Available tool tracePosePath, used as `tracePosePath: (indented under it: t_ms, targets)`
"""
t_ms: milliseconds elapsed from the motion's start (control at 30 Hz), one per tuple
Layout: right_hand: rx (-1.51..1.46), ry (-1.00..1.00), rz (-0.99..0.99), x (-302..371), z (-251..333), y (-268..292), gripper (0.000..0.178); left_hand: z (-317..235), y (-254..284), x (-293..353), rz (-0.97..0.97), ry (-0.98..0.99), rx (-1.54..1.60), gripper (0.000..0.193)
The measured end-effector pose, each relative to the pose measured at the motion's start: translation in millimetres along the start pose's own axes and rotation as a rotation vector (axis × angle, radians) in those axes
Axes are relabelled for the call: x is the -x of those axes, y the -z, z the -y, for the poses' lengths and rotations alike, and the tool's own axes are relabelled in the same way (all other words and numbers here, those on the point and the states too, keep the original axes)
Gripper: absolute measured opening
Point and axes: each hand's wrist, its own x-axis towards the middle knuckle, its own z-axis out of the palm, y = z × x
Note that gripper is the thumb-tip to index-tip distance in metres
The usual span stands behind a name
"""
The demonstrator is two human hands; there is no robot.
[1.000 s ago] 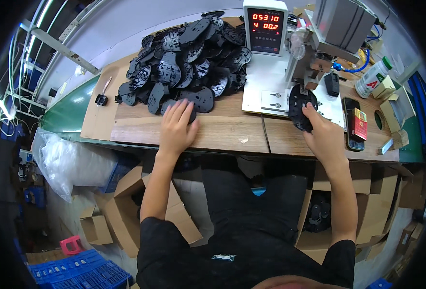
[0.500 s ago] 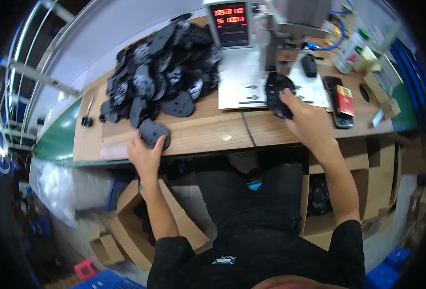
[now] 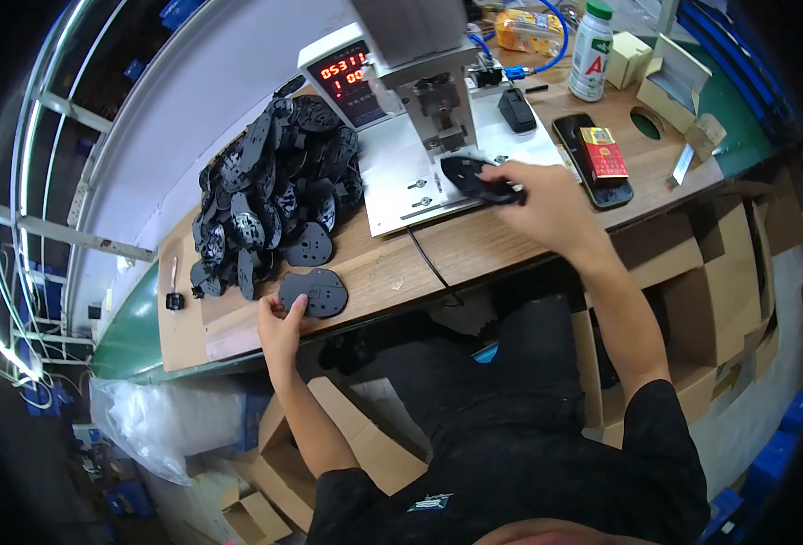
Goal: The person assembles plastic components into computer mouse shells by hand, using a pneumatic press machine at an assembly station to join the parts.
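My left hand [image 3: 280,325] grips the near edge of a flat black plastic plate [image 3: 315,292] lying on the wooden bench near its front edge. A big heap of the same black plates [image 3: 270,191] rises just behind it. My right hand [image 3: 546,202] holds another black plate [image 3: 476,177] on the white base [image 3: 401,173] of a small press machine [image 3: 428,64], right under its grey head.
A red-digit counter box [image 3: 342,77] stands left of the press. To the right lie a black phone [image 3: 592,163] with a red packet [image 3: 604,152], a bottle [image 3: 592,50] and small cartons. Cardboard boxes [image 3: 692,300] sit under the bench. A cable [image 3: 433,263] hangs over the edge.
My left hand slid a black plate from the heap toward the bench's front edge. My right hand carried its plate onto the white base under the press head.
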Motion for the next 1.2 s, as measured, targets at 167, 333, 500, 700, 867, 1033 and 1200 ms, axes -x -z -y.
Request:
tracePosePath:
  t_ms: [167,333,500,700,867,1033,1200]
  targets:
    - [-0.394,-0.055,-0.043,79.3,-26.0,40.6,0.024,-59.5,-31.5,44.7,0.066,-0.296,0.597,0.02]
    - [-0.984,-0.652,-0.223,251.6,-85.0,53.7,0.013,-158.3,-84.3,38.4,0.27,-1.449,0.149,0.01]
    - [-0.627,-1.033,-0.648,394.6,-159.9,61.5,0.019,-187.6,-144.6,-4.2,0.095,-1.56,0.049,0.009]
    - [-0.231,-1.084,-0.606,459.5,-195.9,39.4,0.045,-195.5,-152.4,-2.6,0.121,-1.453,-0.024,0.007]
    - [-0.191,-0.526,-0.361,282.0,-135.3,19.8,0.032,-191.5,-154.6,-7.9,0.144,-1.484,-0.016,0.01]
    - [-0.309,0.021,-0.127,107.4,-42.3,16.4,0.039,-196.4,-155.1,-1.3,0.196,-1.382,0.009,0.019]
    - [-0.195,0.226,0.007,34.4,-10.9,-1.5,0.048,-186.1,-152.7,-4.7,0.197,-1.378,0.077,0.024]
